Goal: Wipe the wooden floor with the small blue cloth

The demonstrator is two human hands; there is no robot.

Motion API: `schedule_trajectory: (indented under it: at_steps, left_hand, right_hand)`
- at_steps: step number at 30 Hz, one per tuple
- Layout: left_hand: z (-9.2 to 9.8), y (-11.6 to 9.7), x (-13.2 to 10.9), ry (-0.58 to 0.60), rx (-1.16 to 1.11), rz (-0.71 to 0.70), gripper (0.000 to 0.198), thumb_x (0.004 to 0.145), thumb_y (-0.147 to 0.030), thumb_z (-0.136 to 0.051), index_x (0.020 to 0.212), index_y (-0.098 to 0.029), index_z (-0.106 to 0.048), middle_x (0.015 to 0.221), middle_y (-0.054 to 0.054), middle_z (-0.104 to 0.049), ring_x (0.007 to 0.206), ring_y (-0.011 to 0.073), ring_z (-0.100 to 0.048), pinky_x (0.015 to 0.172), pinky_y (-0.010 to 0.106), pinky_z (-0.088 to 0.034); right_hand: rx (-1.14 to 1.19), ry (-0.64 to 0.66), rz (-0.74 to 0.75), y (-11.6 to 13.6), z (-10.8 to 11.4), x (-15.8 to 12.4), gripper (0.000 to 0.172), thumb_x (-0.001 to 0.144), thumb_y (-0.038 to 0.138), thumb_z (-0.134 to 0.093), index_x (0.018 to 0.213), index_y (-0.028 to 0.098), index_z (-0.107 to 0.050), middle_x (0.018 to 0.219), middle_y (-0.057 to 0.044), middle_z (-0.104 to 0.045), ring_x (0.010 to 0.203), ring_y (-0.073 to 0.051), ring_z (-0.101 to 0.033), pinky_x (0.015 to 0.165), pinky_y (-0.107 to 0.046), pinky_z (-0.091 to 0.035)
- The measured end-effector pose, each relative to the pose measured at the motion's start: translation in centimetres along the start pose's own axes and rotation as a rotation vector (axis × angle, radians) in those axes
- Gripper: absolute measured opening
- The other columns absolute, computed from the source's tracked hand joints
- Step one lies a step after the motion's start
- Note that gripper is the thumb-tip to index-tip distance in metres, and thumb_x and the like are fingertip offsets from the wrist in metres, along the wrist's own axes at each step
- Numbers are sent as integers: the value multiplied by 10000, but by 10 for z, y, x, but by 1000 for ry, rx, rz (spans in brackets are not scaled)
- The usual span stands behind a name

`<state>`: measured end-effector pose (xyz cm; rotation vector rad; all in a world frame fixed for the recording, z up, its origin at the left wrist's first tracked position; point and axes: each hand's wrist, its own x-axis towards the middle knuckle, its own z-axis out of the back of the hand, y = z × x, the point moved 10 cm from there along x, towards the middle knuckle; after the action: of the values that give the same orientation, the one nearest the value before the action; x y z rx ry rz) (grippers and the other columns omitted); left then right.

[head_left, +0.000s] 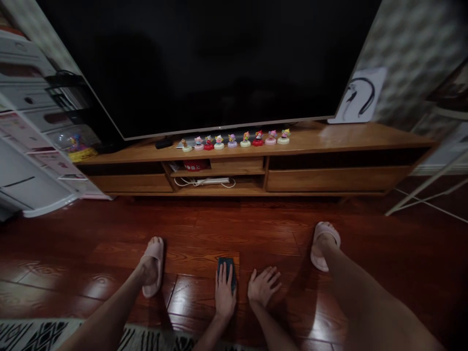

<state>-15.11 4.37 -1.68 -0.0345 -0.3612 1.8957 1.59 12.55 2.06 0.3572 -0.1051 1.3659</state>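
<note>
My left hand point(224, 294) lies flat on a small dark blue-green pad point(227, 267) on the wooden floor, fingers stretched over it. My right hand point(262, 287) rests beside it on the bare floor with its fingers spread, holding nothing. Both hands are between my legs, with my slippered left foot point(152, 267) and right foot point(323, 244) to either side.
A low wooden TV stand point(329, 139) runs across ahead, under a large dark screen point(212, 63). A row of small figurines point(236, 140) stands on it, and a power strip point(210, 181) lies on its lower shelf. White drawers point(29, 146) stand left; a patterned rug point(36, 334) lies near me.
</note>
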Motion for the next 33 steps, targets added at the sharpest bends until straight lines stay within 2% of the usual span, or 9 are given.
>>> schedule_trajectory:
  at_steps: [4, 9, 12, 14, 16, 22, 25, 28, 33]
  left_hand:
    - [15, 22, 19, 84, 44, -90, 752, 882, -177, -476, 1594, -325, -285, 1685, 33, -289, 1562, 232, -254, 1278, 511, -244]
    - [65, 141, 49, 13, 82, 293, 617, 963, -260, -362, 1580, -239, -351, 1656, 118, -358, 1541, 269, -310, 1242, 595, -257]
    - [81, 181, 48, -62, 82, 380, 609, 976, -277, -333, 1583, -221, -346, 1644, 139, -384, 1542, 278, -303, 1242, 618, -230]
    - [82, 181, 43, -113, 67, 410, 617, 978, -284, -329, 1587, -180, -333, 1634, 178, -389, 1550, 306, -276, 1236, 624, -238]
    - [73, 159, 36, -149, 43, 417, 631, 983, -297, -331, 1591, -130, -311, 1627, 225, -379, 1557, 344, -244, 1227, 639, -248]
    - [9, 3, 15, -14, -46, 43, 657, 965, -230, -381, 1612, -218, -265, 1700, 123, -260, 1587, 281, -158, 1275, 570, -210]
    - [-4, -38, 10, 87, -58, -133, 714, 934, -188, -417, 1619, -260, -231, 1716, 68, -221, 1590, 247, -152, 1276, 537, -232]
    - [9, -18, 27, 139, -20, -175, 722, 911, -154, -432, 1604, -284, -280, 1701, 42, -276, 1576, 221, -212, 1275, 519, -236]
    - [72, 119, 64, 17, 21, 239, 611, 972, -244, -375, 1582, -220, -348, 1640, 132, -396, 1545, 277, -295, 1231, 559, -296]
  right_hand:
    - [24, 23, -12, -1, -5, 0, 613, 1005, 319, -318, 1470, -49, -476, 1532, -337, -436, 1450, -457, -370, 1104, -665, -345]
    - [44, 39, -13, -2, -9, 0, 613, 993, 320, -343, 1481, -25, -475, 1535, -336, -433, 1449, -453, -375, 1097, -674, -348]
    - [48, 47, -21, -3, -9, -1, 626, 998, 326, -324, 1483, -46, -460, 1544, -333, -422, 1464, -450, -343, 1119, -669, -324]
    - [50, 56, -23, -2, -9, -1, 638, 1001, 332, -317, 1478, -70, -450, 1557, -336, -399, 1478, -451, -313, 1141, -658, -302]
    - [55, 70, -23, -2, -9, -2, 647, 1001, 333, -318, 1477, -89, -438, 1567, -341, -379, 1489, -453, -287, 1153, -653, -287]
    - [85, 91, -30, -1, -7, -2, 647, 1001, 328, -314, 1518, -53, -393, 1566, -337, -384, 1491, -441, -279, 1132, -686, -286]
    - [70, 101, -32, 0, -5, -2, 660, 1008, 336, -292, 1506, -87, -386, 1577, -342, -359, 1504, -438, -244, 1154, -665, -266]
    - [60, 117, -31, 0, -4, -2, 667, 1012, 334, -281, 1499, -112, -375, 1587, -343, -340, 1510, -441, -220, 1171, -648, -249]
    - [87, 128, -39, -1, -2, -1, 663, 1003, 327, -307, 1518, -86, -361, 1586, -339, -346, 1510, -435, -234, 1163, -669, -258]
